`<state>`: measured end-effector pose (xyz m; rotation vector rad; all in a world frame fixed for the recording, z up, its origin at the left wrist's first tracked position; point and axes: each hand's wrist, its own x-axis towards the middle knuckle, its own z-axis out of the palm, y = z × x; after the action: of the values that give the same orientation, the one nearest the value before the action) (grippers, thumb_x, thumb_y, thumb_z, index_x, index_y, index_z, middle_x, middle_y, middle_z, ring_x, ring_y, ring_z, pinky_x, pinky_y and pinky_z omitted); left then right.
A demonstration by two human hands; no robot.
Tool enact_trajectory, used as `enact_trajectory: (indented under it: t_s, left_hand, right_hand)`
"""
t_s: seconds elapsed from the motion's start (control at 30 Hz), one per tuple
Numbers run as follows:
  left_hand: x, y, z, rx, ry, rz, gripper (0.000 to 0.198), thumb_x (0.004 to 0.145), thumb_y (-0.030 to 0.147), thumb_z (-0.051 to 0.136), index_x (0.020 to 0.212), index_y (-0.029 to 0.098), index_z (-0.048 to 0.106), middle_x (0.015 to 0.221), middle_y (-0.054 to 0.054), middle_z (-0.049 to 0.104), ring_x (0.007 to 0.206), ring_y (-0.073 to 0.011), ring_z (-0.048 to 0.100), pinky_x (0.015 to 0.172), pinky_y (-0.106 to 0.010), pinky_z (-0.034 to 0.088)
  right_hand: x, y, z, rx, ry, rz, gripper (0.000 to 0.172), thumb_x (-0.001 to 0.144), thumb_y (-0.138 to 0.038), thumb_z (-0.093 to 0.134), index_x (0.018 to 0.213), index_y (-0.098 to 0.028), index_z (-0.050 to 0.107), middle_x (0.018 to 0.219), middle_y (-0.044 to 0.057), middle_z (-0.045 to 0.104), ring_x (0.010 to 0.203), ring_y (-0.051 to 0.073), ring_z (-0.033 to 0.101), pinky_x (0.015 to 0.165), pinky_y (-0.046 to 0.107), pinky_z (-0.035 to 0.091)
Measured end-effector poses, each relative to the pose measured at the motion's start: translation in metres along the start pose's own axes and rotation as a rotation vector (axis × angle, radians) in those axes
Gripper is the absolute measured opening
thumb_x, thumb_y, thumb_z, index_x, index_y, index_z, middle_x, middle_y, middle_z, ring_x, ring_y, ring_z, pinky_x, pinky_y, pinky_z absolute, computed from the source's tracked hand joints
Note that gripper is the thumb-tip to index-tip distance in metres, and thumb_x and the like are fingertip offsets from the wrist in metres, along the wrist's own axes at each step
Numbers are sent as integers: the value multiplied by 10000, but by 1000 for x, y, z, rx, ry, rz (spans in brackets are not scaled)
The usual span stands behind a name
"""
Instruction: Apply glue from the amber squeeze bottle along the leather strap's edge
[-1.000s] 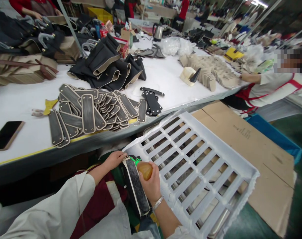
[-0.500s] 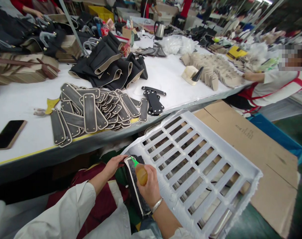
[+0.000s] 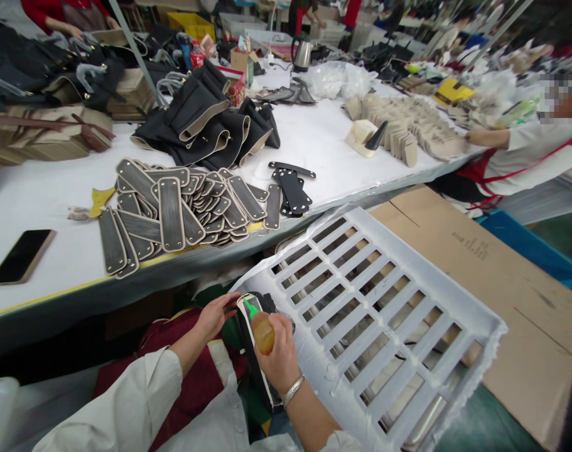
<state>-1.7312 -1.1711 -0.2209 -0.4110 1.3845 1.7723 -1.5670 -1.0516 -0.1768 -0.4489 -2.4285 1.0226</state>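
Observation:
A narrow black bag point(image 3: 269, 303) with pale edge piping stands tilted in front of me, beside the slatted crate. My right hand point(image 3: 282, 358) is closed around a squeeze bottle point(image 3: 263, 333) of amber liquid with a green nozzle. The nozzle tip is at the bag's upper end, close to the pale piping; whether it touches, I cannot tell. At the bag's upper left edge, my left hand point(image 3: 215, 315) has its thumb and fingers on the rim, holding it. The bag's lower part is partly hidden by my right hand and wrist.
Grey strap pieces point(image 3: 172, 216) are heaped on the white table, with black pieces point(image 3: 292, 191) beside them and a phone point(image 3: 22, 256) at left. A white slatted crate point(image 3: 361, 301) and a cardboard sheet point(image 3: 493, 270) lie at right. A co-worker's arm point(image 3: 490, 138) reaches over beige pieces.
My right hand and the bottle have shifted slightly left, bringing the nozzle tip nearer the bag's upper left edge. My left hand has barely moved. The view has turned slightly.

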Motion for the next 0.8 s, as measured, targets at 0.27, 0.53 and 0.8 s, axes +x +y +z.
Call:
enact_trajectory:
  t_s: [0.27,0.53,0.8]
  left_hand:
    - [-5,-1,3,-86,37,-29,254,805,286,567,974,117,653,1017,-103,626,839,-135,576,693,-243,470]
    - [-8,-3,3,-110,54,-38,235,856,273,501,973,135,651,1107,-104,607,901,-137,577,739,-248,476]
    - [-9,-5,3,-161,47,-47,261,915,282,450,1001,124,640,1127,-110,602,923,-130,578,752,-244,484]
  right_hand:
    - [-1,2,0,-30,4,18,631,661,-73,583,1246,-200,385,1155,136,477,1096,264,497,924,474,482]
    - [-3,3,-4,-32,9,24,660,660,-65,578,1267,-210,363,1171,136,466,1111,271,489,929,493,481]
    - [-4,4,-4,15,-37,-13,648,664,-72,591,1258,-206,371,1180,135,464,1107,266,494,934,480,480]
